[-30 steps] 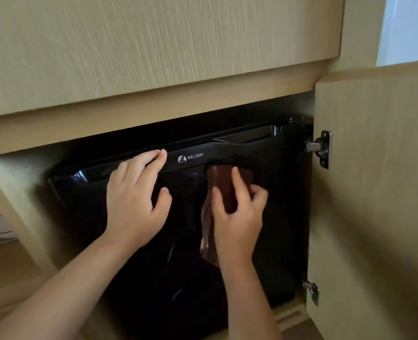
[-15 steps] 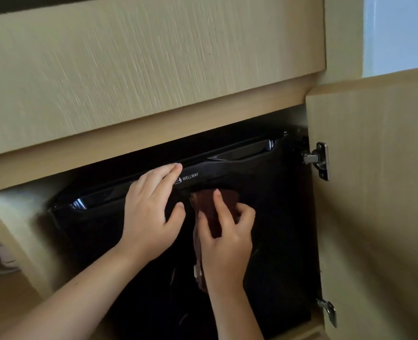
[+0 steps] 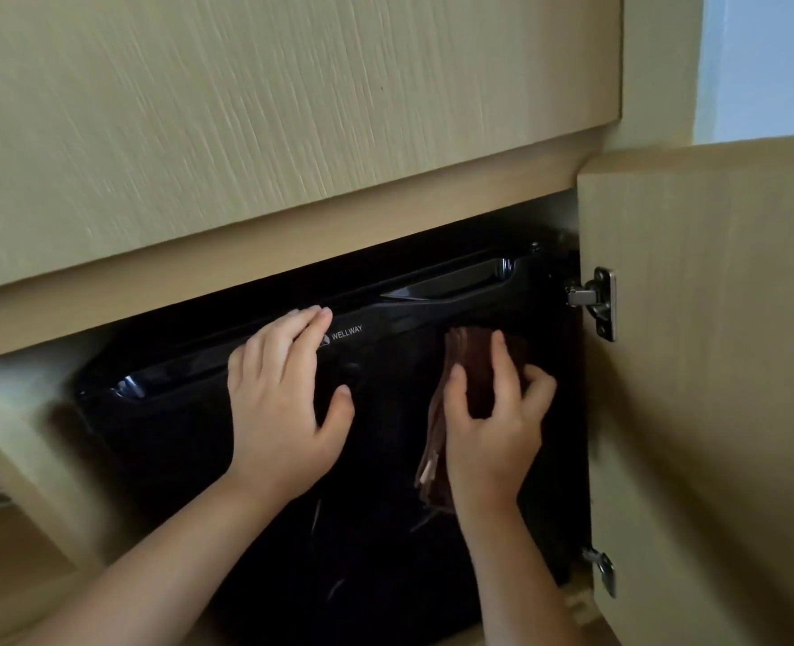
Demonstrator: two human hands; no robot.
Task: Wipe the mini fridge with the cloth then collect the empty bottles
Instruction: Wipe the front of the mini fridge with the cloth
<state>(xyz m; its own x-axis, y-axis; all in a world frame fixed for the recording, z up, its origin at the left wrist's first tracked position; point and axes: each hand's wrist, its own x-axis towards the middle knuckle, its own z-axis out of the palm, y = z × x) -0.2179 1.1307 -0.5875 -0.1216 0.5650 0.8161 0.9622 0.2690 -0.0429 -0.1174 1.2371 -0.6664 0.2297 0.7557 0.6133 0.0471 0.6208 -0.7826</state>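
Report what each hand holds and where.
Right hand grips the brown cloth by its upper part; the rest hangs. Left hand holds nothing, resting flat on the mini fridge.

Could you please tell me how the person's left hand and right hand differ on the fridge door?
The left hand lies flat and bare on the mini fridge, fingers straight, while the right hand grips the brown cloth. The left hand sits beside the WELLWAY logo; the right hand is nearer the cabinet hinge. Both are at the fridge's upper front.
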